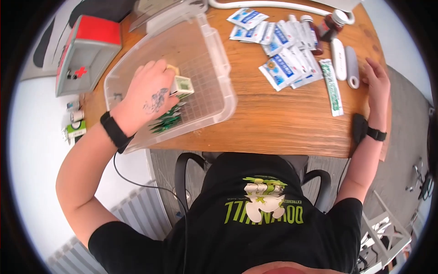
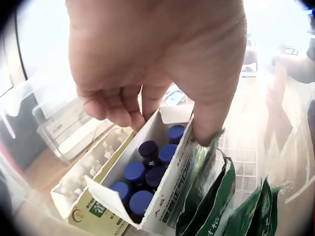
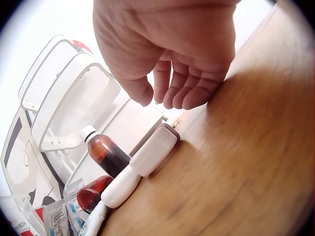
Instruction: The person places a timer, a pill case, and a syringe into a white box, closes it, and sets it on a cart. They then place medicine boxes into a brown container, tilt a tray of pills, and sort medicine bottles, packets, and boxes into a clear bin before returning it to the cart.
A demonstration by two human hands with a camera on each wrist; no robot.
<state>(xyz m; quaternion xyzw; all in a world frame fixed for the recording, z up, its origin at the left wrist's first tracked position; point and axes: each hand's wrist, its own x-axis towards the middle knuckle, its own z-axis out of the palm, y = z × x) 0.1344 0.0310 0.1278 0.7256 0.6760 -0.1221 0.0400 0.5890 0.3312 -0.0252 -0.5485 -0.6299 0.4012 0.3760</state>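
Note:
My left hand (image 1: 153, 86) reaches into a clear plastic bin (image 1: 226, 93) at the table's left. Between its thumb and fingers it pinches an opened white carton (image 2: 173, 189) of small bottles with blue caps (image 2: 141, 200). A pale yellow carton (image 2: 101, 214) of white-tipped vials stands beside that carton. Dark green packets (image 2: 206, 204) stand on the carton's other side, near the thumb. At the table's right edge my right hand (image 1: 378, 86) holds nothing, its fingers loosely bent. Nearest to it lies a grey oblong device (image 1: 351, 64).
Left of the grey device lie a white oblong device (image 1: 338, 59) and a green-and-white stick pack (image 1: 332, 89). Blue-and-white sachets (image 1: 280, 68) are heaped at the back, beside a brown bottle (image 1: 329, 29). A red-and-white first-aid box (image 1: 89, 50) stands left of the bin.

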